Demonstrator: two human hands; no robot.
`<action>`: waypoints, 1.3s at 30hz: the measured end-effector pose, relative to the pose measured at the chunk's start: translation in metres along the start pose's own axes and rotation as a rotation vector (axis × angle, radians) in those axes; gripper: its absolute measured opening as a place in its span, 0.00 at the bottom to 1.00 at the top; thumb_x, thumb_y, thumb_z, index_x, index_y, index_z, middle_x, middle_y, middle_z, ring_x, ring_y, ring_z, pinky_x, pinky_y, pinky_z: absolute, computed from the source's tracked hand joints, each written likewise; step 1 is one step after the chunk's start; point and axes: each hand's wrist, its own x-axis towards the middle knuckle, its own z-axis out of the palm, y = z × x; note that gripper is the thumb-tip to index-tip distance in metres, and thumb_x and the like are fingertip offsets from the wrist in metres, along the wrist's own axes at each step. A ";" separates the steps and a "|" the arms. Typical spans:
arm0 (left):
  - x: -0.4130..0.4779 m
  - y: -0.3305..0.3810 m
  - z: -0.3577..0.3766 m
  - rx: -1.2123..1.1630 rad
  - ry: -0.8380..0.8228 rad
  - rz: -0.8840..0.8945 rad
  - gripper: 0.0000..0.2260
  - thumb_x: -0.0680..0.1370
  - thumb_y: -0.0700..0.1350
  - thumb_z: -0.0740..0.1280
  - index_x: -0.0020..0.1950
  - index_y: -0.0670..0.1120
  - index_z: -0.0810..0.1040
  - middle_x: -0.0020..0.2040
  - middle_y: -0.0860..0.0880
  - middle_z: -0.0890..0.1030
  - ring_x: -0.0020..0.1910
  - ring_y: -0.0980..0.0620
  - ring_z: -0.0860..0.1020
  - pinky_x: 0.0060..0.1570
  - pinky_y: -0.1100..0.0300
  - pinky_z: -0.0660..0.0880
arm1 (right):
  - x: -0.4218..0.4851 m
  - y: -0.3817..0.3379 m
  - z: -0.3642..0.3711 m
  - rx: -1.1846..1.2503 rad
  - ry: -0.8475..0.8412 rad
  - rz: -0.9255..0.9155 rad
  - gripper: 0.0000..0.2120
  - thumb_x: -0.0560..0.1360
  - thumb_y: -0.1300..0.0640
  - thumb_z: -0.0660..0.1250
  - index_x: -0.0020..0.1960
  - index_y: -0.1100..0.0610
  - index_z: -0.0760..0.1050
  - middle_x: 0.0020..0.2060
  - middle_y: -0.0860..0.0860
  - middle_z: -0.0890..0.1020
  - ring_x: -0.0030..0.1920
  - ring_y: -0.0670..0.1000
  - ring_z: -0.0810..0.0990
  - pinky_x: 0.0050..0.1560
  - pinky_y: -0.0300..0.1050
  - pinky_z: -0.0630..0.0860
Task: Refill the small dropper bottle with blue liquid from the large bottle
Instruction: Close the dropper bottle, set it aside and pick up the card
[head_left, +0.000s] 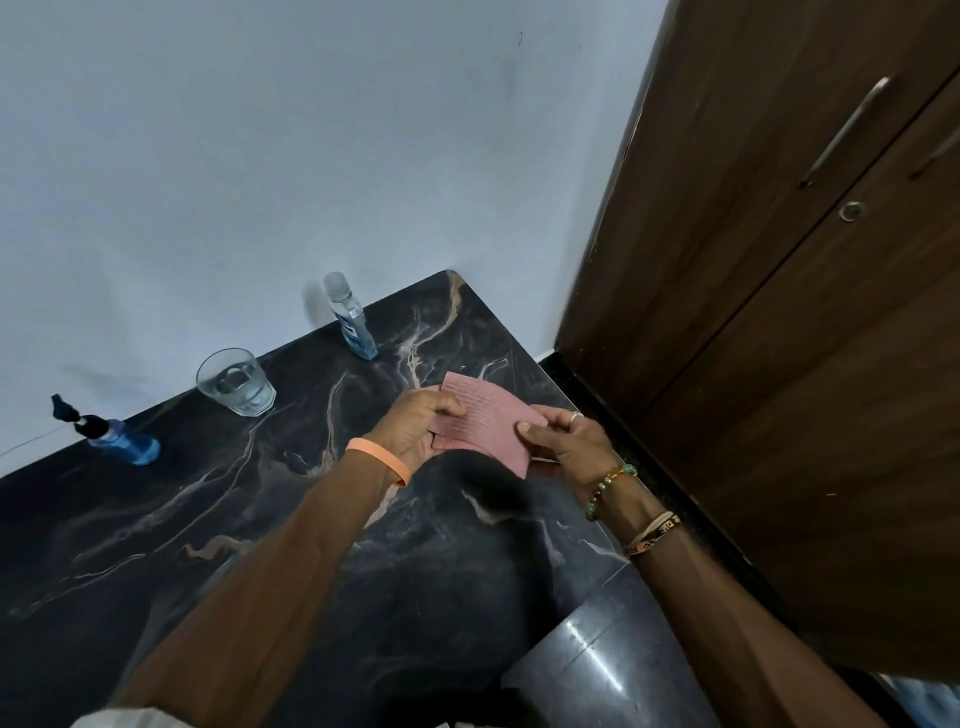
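A pink ribbed cloth (488, 418) is held above the right part of the black marble table (234, 519). My left hand (415, 431) grips its left edge and my right hand (569, 441) pinches its right edge. The small dropper bottle (111, 439) with blue liquid and a black dropper top stands at the far left by the wall. The taller clear bottle (350, 317) with blue liquid in its lower part and a clear cap stands at the back near the wall. Both bottles are out of my hands' reach.
A glass (236, 383) of clear water stands between the two bottles. A dark wooden cupboard (779, 312) with metal handles rises to the right of the table. The table's right edge drops to a dark glossy floor (597, 670). A pale wall runs behind.
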 end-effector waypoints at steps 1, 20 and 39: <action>0.003 0.000 0.000 0.005 0.004 0.009 0.10 0.75 0.34 0.64 0.52 0.38 0.82 0.44 0.41 0.83 0.41 0.47 0.84 0.46 0.52 0.82 | 0.001 0.000 -0.004 0.057 0.015 0.012 0.21 0.69 0.66 0.75 0.61 0.61 0.77 0.53 0.57 0.83 0.47 0.55 0.83 0.40 0.48 0.80; 0.047 -0.019 0.045 0.152 0.139 -0.058 0.16 0.75 0.28 0.67 0.57 0.44 0.80 0.52 0.47 0.84 0.46 0.52 0.82 0.44 0.57 0.79 | 0.012 0.028 -0.057 0.233 0.348 0.094 0.14 0.70 0.75 0.70 0.53 0.65 0.77 0.44 0.59 0.83 0.39 0.56 0.82 0.34 0.49 0.83; 0.091 -0.064 0.098 0.454 0.046 0.059 0.28 0.69 0.23 0.69 0.67 0.41 0.76 0.67 0.45 0.76 0.69 0.50 0.72 0.63 0.60 0.73 | 0.030 0.065 -0.088 0.163 0.611 0.204 0.12 0.72 0.72 0.70 0.41 0.55 0.75 0.39 0.53 0.80 0.36 0.48 0.78 0.35 0.43 0.80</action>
